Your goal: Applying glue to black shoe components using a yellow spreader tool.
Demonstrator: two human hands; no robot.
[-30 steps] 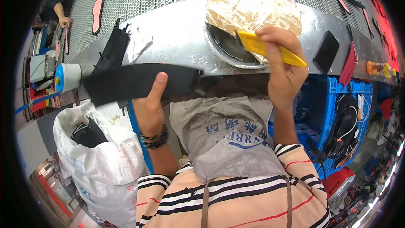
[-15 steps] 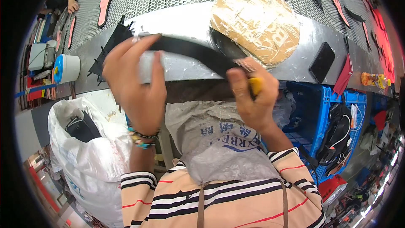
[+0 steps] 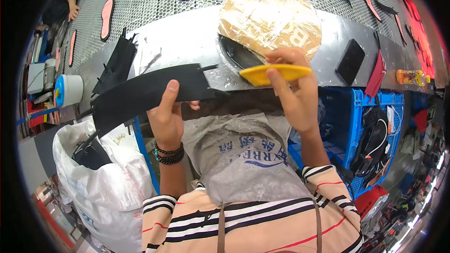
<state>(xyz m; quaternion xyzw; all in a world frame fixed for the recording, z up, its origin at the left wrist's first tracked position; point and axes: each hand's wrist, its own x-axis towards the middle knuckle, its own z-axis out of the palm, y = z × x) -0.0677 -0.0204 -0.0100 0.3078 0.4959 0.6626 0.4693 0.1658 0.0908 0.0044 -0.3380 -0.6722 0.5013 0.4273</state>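
Note:
A curved black strip (image 3: 140, 91) with thin tabs at its ends is gripped in my left hand (image 3: 168, 117), the thumb lying on top of it. It hangs in the air just off the bench's near edge, reaching left over a white sack. My right hand (image 3: 297, 96) pinches a flat yellow tool (image 3: 272, 74) with a tapered end; its exact kind is not clear. That tool is apart from the strip. Behind it on the metal bench, a wrapped cardboard disc (image 3: 272, 18) partly covers a dark round dish (image 3: 239, 54). A pile of black strips (image 3: 117, 63) lies left of my hands.
Beyond the bench runs a mesh conveyor (image 3: 140, 0) carrying pink insoles (image 3: 107, 18). A black phone (image 3: 350, 61) and a drink bottle (image 3: 412, 77) stand to the right. Below are a blue crate (image 3: 356, 131) and a white sack (image 3: 103, 197); a white tub (image 3: 70, 90) is left.
My left hand has lowered and shifted its grip, and the strip now extends leftward. My right hand has let go of the strip's end and shows the yellow tool in full.

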